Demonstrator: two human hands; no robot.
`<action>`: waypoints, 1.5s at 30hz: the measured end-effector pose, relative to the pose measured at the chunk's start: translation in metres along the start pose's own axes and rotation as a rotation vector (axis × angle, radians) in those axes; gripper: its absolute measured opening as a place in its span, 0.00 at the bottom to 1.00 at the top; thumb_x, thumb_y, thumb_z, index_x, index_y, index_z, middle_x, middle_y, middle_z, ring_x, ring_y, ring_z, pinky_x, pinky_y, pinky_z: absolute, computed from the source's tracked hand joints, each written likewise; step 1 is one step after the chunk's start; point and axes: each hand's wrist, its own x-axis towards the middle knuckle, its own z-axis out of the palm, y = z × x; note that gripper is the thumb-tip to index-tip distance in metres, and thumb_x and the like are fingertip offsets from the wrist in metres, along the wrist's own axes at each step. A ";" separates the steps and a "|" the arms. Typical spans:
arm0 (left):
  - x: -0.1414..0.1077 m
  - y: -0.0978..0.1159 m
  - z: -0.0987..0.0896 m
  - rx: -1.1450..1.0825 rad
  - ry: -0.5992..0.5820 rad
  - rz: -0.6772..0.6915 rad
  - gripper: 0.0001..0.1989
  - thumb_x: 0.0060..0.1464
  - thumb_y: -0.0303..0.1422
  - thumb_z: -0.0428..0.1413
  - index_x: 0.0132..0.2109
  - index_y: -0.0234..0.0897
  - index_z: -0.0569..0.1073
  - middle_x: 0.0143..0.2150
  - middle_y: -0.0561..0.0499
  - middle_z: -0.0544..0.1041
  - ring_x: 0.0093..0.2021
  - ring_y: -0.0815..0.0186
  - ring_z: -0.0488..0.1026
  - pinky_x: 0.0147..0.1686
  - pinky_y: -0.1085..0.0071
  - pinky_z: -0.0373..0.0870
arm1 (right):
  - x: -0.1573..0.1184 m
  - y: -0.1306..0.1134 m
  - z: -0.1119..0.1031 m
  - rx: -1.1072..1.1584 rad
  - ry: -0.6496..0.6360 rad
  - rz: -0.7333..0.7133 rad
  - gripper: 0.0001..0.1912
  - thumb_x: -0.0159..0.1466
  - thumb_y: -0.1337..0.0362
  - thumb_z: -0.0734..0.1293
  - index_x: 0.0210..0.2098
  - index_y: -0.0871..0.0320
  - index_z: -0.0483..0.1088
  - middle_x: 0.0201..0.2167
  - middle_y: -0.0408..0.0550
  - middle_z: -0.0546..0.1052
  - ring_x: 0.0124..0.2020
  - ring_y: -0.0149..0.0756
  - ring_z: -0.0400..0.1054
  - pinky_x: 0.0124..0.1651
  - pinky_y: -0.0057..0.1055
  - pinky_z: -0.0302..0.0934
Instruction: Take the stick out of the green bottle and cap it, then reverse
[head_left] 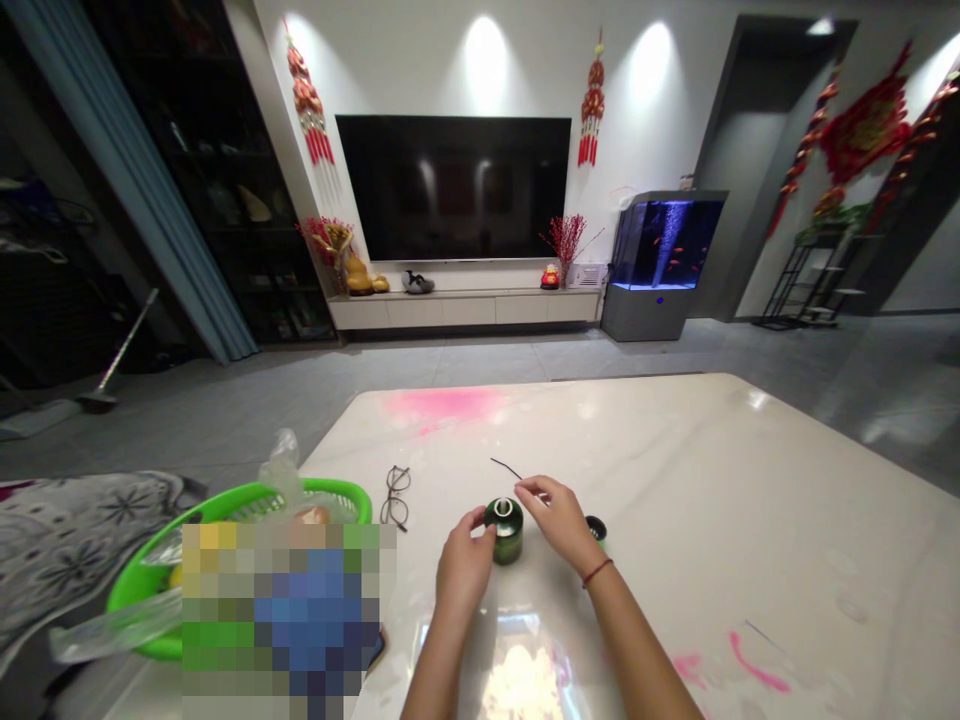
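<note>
Item: green bottle (504,535), upright, long axis vertical, on white counter (712,480) | left hand (461,565): fingers (478,520) grasping bottle's left side | right hand (555,515): fingers released, just right of neck | nearby: black tube (506,468), dark green cap (596,530)

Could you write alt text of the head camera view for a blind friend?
Two bare hands sit at a white table: the left hand touches a dark green bottle, with the right hand beside it, near a thin black tube. A small dark cap, eyeglasses and a green basket lie nearby.
</note>
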 end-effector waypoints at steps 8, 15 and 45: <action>0.002 -0.005 0.001 0.002 0.015 0.003 0.16 0.46 0.30 0.52 0.45 0.35 0.71 0.47 0.44 0.74 0.45 0.61 0.72 0.46 0.66 0.66 | -0.006 0.024 -0.010 -0.767 -0.006 0.131 0.11 0.58 0.65 0.61 0.35 0.60 0.73 0.34 0.54 0.76 0.41 0.43 0.66 0.46 0.37 0.54; 0.000 0.000 -0.001 0.004 -0.002 -0.017 0.16 0.47 0.29 0.52 0.46 0.34 0.71 0.48 0.43 0.74 0.45 0.61 0.72 0.46 0.66 0.66 | -0.012 0.029 -0.004 -1.011 -0.108 0.134 0.11 0.58 0.69 0.59 0.32 0.61 0.73 0.34 0.56 0.75 0.43 0.47 0.64 0.55 0.49 0.39; -0.004 0.018 -0.009 -0.140 0.167 -0.003 0.17 0.49 0.33 0.51 0.46 0.30 0.70 0.48 0.40 0.73 0.46 0.62 0.70 0.48 0.68 0.64 | 0.005 0.017 -0.029 0.141 -0.054 0.153 0.06 0.50 0.64 0.63 0.22 0.60 0.70 0.23 0.48 0.76 0.28 0.36 0.69 0.36 0.30 0.61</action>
